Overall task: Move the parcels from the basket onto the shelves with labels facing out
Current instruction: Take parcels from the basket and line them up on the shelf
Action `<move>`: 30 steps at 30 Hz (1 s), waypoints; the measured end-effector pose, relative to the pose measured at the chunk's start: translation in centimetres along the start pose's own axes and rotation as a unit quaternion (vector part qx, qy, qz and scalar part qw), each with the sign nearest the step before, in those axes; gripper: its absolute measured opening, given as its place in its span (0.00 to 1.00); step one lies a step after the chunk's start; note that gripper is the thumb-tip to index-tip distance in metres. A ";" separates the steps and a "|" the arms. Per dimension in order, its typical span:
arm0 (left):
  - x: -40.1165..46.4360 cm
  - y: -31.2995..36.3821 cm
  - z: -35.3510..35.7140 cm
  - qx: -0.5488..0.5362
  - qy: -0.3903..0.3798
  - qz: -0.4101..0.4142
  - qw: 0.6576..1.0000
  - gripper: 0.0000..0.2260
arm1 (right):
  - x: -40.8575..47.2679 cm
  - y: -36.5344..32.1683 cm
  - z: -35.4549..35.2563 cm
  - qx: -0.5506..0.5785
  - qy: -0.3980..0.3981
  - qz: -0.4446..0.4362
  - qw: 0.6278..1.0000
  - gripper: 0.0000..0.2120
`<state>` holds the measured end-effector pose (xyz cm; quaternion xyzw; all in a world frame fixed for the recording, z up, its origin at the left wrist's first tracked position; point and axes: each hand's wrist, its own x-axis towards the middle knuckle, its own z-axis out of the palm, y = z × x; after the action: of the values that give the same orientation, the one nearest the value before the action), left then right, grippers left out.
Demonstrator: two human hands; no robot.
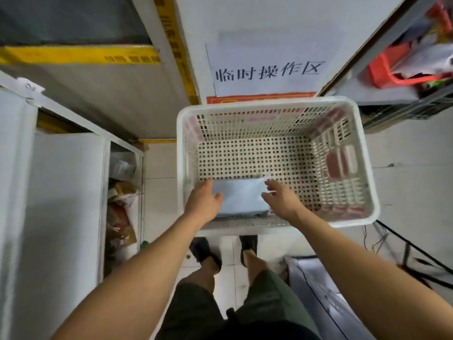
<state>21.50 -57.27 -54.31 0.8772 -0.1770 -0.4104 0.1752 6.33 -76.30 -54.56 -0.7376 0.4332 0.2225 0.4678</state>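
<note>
Step in hand: taking up the last visible parcel. The pale blue-grey plastic mailer parcel [241,196] lies flat inside the white perforated plastic basket [367,192], against its near wall. The left hand [203,202] touches the parcel's left edge; the right hand [282,200] hovers at its right edge. Each grip is released, fingers spread, nothing clasped. Next move, judged: clasp both edges, lift, find the label, unseen here. The white paper sign [267,69] beyond the basket reads "临时操作区".
</note>
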 end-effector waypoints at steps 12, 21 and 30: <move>13.0 -6.1 10.1 -0.032 -0.029 -0.209 0.977 0.42 | 12.1 7.0 5.9 0.118 -0.036 0.162 0.979 0.31; 15.9 -7.5 11.8 -0.139 0.008 -0.270 0.953 0.45 | 16.4 8.6 7.3 0.196 -0.078 0.207 0.956 0.35; 11.5 -5.2 9.5 -0.175 0.047 -0.183 0.966 0.40 | 13.6 8.2 3.2 0.265 0.008 0.159 0.951 0.47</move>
<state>21.87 -59.48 -69.99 0.8687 0.0693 -0.4188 0.2554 6.76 -80.91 -70.11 -0.5100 0.5920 0.1656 0.6017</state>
